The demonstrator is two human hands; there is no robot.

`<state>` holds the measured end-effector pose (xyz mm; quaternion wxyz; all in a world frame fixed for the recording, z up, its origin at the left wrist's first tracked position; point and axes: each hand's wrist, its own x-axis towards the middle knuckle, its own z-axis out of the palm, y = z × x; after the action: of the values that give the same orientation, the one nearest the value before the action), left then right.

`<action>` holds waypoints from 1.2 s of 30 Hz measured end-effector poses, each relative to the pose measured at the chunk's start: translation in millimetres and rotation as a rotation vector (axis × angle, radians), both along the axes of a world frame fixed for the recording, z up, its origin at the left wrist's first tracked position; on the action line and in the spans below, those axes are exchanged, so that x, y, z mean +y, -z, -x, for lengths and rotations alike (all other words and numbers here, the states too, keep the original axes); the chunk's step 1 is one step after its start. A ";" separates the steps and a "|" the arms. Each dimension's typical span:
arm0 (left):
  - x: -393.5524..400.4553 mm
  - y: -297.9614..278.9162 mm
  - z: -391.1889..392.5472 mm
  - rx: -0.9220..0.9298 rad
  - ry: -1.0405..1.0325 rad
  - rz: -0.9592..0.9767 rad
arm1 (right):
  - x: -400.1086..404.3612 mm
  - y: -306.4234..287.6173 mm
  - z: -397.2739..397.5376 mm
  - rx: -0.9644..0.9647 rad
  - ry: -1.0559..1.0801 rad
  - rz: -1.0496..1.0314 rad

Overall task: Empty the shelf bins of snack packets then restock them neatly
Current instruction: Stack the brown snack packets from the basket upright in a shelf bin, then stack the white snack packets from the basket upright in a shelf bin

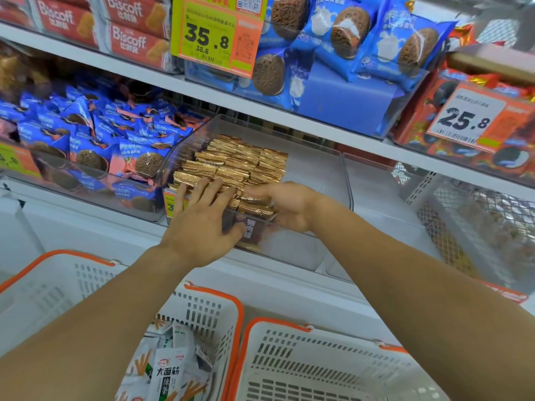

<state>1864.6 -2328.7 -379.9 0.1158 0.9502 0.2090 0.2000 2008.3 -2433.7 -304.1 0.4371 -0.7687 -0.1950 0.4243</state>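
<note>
A clear plastic shelf bin (324,157) at the centre holds several gold-foil snack packets (240,163) stacked in neat rows on its left side. My left hand (199,218) lies on the front rows with fingers spread flat, thumb against the bin's front wall. My right hand (285,206) reaches in from the right, and its fingers touch the front gold packets; whether they grip one I cannot tell. The right half of the bin is bare.
A bin of blue cookie packets (95,146) stands to the left. An empty clear bin (373,180) sits to the right. Below, a white basket (202,319) holds green-white snack packets (170,369), and another white basket (318,366) is empty. Price tags (214,33) hang above.
</note>
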 end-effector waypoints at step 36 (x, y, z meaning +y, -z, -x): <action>-111.4 226.0 175.4 0.775 -0.049 0.238 | -156.7 271.7 186.3 -0.862 -0.558 0.158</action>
<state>1689.2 -2440.2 -605.9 0.1328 0.9298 0.2817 -0.1961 1822.0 -2590.4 -575.8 0.1279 -0.8230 -0.5222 0.1830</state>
